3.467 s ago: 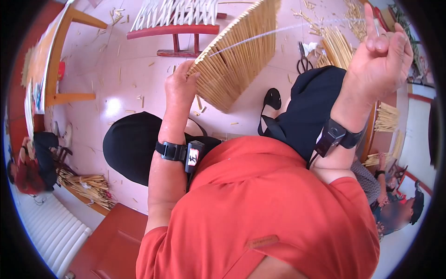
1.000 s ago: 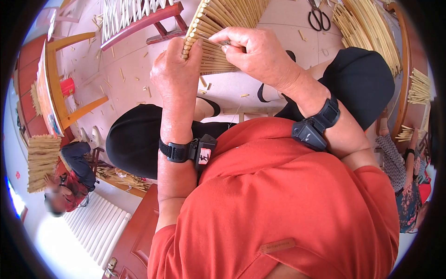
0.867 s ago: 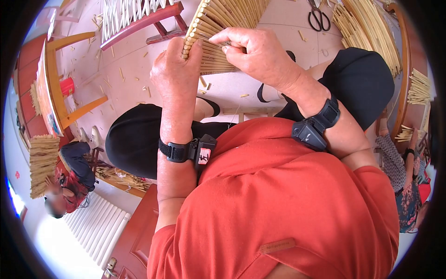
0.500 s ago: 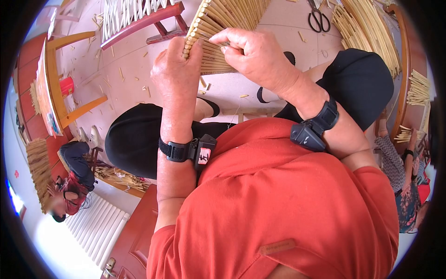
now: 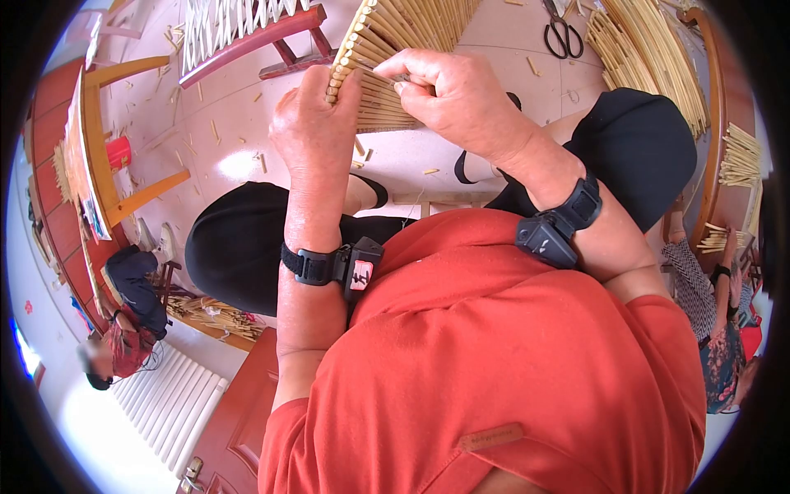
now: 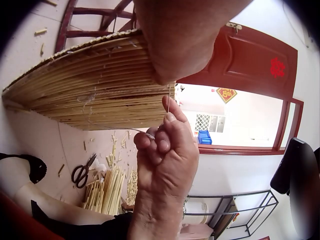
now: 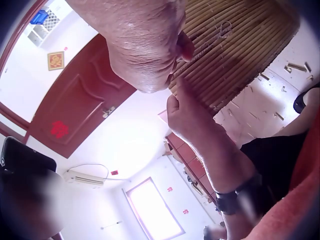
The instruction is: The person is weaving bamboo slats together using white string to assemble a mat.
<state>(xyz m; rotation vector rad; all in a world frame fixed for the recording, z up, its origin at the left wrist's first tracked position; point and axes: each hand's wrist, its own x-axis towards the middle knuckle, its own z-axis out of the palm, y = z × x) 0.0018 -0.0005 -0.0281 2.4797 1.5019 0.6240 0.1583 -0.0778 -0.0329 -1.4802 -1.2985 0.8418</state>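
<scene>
A panel of straw-coloured stalks, laid side by side and joined with thread, stands between the knees in the head view. My left hand grips its near edge, where the round stalk ends show, with the thumb on the face. Close to its right, my right hand has curled fingers against the stalks. The left wrist view shows a thin needle pinched at that hand's fingertips. White thread runs from its curled fingers back to the panel. A loose thread loop lies on the stalks in the right wrist view.
Black-handled scissors lie on the floor beside a big stack of stalks. A red wooden frame with white lacing stands at upper left, near a wooden table. Stalk scraps litter the floor. Another person sits at left.
Earlier my right hand was raised far right, drawing the thread taut; it has come down to the panel beside my left hand. During the last second both hands have hardly moved.
</scene>
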